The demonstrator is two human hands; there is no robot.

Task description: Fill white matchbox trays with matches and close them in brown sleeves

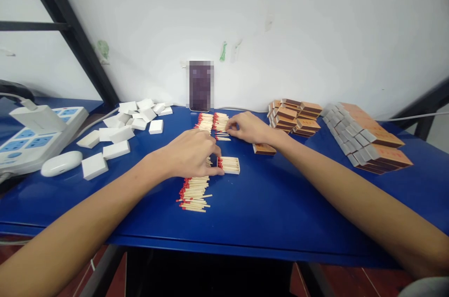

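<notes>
My left hand [194, 154] is closed on the left end of a small white matchbox tray [229, 171], thumb at the near side and fingers at the far side. Red-tipped matches [230, 163] lie side by side in the tray. At the right edge of a far match pile [220, 121], the fingertips of my right hand [248, 127] are pinched together on matches, largely hidden by the fingers. A second match pile [205, 120] lies just left of it. More loose matches [196, 192] spread below my left hand, partly covered by it.
White box trays [115, 149] are scattered at the left, beside a white case [61, 163] and a power strip [45, 140]. An orange matchbox [264, 149] lies under my right forearm. Stacked matchboxes [294, 117] and a larger stack [372, 140] stand right. A phone [200, 86] leans on the wall.
</notes>
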